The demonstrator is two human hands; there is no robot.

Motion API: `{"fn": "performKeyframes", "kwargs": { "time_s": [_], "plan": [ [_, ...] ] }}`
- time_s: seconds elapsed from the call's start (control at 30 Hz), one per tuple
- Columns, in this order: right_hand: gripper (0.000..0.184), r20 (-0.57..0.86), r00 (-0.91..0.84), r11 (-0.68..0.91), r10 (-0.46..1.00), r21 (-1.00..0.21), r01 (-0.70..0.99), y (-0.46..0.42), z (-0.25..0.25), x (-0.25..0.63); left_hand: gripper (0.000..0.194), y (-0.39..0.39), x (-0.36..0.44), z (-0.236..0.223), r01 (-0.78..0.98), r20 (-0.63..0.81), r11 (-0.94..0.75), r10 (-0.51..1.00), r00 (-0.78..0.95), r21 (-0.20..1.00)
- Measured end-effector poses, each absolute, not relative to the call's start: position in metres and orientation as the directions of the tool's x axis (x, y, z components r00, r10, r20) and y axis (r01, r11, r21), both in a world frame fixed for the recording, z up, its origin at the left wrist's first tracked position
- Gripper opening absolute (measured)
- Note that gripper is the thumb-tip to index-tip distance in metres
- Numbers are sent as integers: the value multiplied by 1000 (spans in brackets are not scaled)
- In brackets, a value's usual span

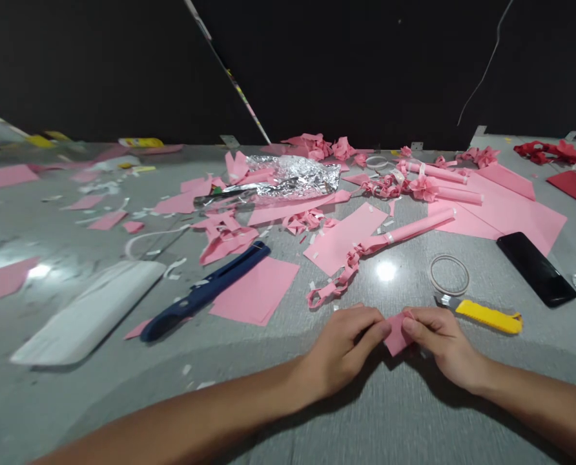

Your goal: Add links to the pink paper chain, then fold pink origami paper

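A small piece of pink paper (pixel 397 336) is pinched between my two hands, low over the grey table. My left hand (pixel 343 349) grips its left edge with thumb and fingers. On the opposite edge, the thumb and fingers of my right hand (pixel 440 342) are closed. A yellow box cutter (pixel 489 316) lies just right of my right hand, its blade end near the knuckles. Beyond my hands rests a rolled pink paper tube (pixel 414 229), with a twisted pink paper chain (pixel 339 281) trailing from its near end.
Dark blue scissors or a similar long-handled tool (pixel 205 290) lies left on pink sheets (pixel 263 290), beside a white paper packet (pixel 89 316). A tape ring (pixel 449 274) and black phone (pixel 536 268) are at right. Crumpled clear wrap (pixel 292 174) and pink scraps lie behind, before a black wall.
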State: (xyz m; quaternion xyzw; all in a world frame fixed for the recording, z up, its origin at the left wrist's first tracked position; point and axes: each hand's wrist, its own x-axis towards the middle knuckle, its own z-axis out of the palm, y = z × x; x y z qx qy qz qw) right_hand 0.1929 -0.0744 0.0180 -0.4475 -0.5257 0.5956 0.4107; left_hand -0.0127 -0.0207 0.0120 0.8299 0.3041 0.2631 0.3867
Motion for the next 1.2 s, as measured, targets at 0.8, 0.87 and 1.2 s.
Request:
{"fn": "performKeyframes", "kwargs": {
  "time_s": [0.8,0.87,1.2],
  "plan": [
    [51,-143,-226,-125,964,-988,92,-76,-2,194,58,-27,-12,1,339,258,-622,671,695,706],
    [54,-172,-198,-164,965,-985,58,-77,-3,193,58,-26,-12,0,346,254,-619,677,691,705],
    [54,-137,-241,-86,961,-974,210,-78,-5,201,52,-21,-8,6,228,231,-508,686,690,830]
  ]
}}
